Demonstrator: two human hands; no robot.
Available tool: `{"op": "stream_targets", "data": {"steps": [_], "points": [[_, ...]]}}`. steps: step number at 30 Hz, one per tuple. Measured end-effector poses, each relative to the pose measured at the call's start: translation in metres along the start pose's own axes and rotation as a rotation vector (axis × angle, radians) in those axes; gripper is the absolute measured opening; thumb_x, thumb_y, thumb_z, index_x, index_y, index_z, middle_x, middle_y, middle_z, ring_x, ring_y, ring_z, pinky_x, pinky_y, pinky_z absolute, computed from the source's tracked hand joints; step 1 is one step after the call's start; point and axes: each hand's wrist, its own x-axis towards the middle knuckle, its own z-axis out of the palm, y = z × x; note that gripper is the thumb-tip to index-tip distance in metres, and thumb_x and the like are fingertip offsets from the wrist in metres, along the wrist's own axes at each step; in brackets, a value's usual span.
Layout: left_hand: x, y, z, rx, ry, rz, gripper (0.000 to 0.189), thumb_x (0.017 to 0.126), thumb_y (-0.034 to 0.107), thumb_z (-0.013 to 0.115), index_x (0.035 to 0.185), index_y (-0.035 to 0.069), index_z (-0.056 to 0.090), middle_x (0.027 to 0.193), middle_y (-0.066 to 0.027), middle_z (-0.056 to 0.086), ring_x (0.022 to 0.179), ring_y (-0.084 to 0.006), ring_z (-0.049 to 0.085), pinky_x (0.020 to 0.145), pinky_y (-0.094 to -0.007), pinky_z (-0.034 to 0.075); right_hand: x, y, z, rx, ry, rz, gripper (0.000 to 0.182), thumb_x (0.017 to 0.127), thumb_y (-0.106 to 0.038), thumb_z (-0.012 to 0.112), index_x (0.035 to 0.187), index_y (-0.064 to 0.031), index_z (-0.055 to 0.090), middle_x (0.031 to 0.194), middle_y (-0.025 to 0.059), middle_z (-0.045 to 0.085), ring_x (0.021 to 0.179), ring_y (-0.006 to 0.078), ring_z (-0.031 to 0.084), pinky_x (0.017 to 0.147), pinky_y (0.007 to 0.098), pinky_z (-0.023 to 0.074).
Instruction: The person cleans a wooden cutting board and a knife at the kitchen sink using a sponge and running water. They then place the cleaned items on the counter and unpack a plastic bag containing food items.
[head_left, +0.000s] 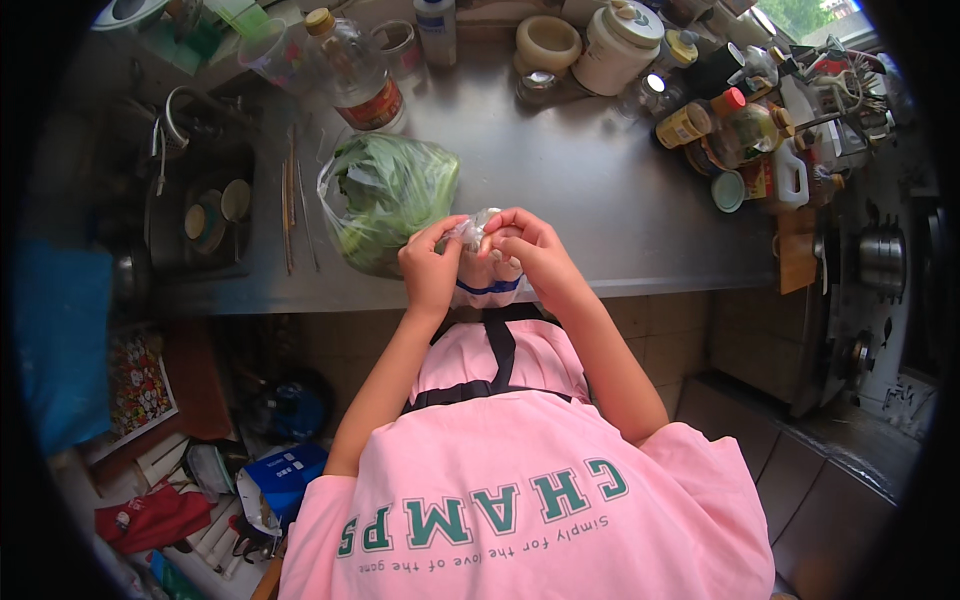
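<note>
A clear plastic bag (491, 281) with a blue band and pale contents that I cannot identify sits at the counter's front edge, close to my body. My left hand (433, 259) pinches the gathered top of this bag between thumb and fingers. On the other side of the same gathered plastic, my right hand (529, 244) has its fingers bent around it. Just left of and beyond my left hand, a larger clear bag of leafy green vegetables (394, 199) rests on the metal counter.
A large plastic bottle (367, 82) stands behind the greens. Chopsticks (289, 202) lie beside the sink (202, 266), which holds bowls. A stone mortar (547, 45), a white lidded jar (619, 49) and several bottles line the back and right of the steel counter (570, 172).
</note>
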Motion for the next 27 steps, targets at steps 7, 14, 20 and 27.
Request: {"op": "stream_targets", "data": {"steps": [7, 14, 20, 27], "points": [[0.001, -0.007, 0.007, -0.352, -0.016, -0.157, 0.012, 0.074, 0.007, 0.066, 0.085, 0.000, 0.065, 0.074, -0.0055, 0.066, 0.068, -0.0104, 0.062, 0.063, -0.0235, 0.048, -0.011, -0.004, 0.003, -0.043, 0.014, -0.131, 0.022, 0.080, 0.001, 0.047, 0.102, -0.0024, 0.044, 0.093, 0.0116, 0.064, 0.070, 0.0074, 0.055, 0.060, 0.0184, 0.0417], [-0.004, 0.009, 0.010, -0.375, -0.051, -0.055, 0.012, 0.071, 0.005, 0.070, 0.077, 0.000, 0.061, 0.072, -0.0048, 0.063, 0.067, -0.0102, 0.061, 0.061, -0.0233, 0.047, -0.007, 0.002, 0.009, -0.068, 0.060, -0.270, 0.038, 0.081, 0.007, 0.048, 0.116, -0.0050, 0.039, 0.106, 0.0150, 0.062, 0.063, 0.0105, 0.059, 0.048, 0.0184, 0.0448], [-0.008, 0.007, 0.010, -0.493, -0.344, -0.179, 0.011, 0.076, 0.001, 0.062, 0.086, -0.001, 0.062, 0.091, -0.0059, 0.062, 0.080, -0.0121, 0.058, 0.074, -0.0248, 0.046, -0.011, -0.010, 0.016, -0.537, 0.173, -0.356, 0.068, 0.074, 0.002, 0.064, 0.133, -0.0121, 0.032, 0.099, 0.0125, 0.065, 0.062, 0.0100, 0.060, 0.054, 0.0210, 0.0472], [-0.022, 0.008, 0.015, -0.471, -0.483, 0.086, 0.023, 0.071, 0.012, 0.063, 0.093, 0.002, 0.063, 0.100, -0.0085, 0.060, 0.102, -0.0167, 0.051, 0.089, -0.0303, 0.040, -0.016, -0.016, 0.002, -1.036, 0.385, -0.488, 0.084, 0.066, -0.011, 0.074, 0.136, -0.0091, 0.027, 0.089, 0.0094, 0.067, 0.062, 0.0163, 0.060, 0.067, 0.0273, 0.0481]]}}
